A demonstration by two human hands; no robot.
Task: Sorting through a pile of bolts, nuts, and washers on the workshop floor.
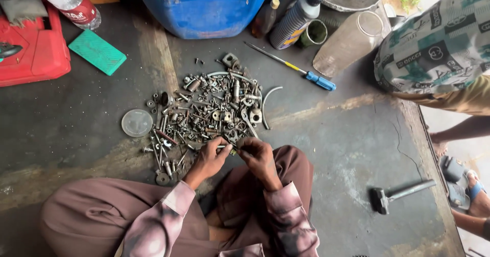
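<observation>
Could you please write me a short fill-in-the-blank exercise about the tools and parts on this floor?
1. Both hands, left hand and right hand, pinch one small metal part at the near edge of the pile of ____.
2. The screwdriver has a ____ handle.
3. On the floor to the person's right lies a ____.

Missing words: nuts and bolts; blue; hammer

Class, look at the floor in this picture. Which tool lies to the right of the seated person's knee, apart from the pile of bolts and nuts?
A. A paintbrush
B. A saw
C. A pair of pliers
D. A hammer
D. A hammer with a dark head and metal handle lies alone on the concrete floor, well clear of the pile of bolts and nuts.
</observation>
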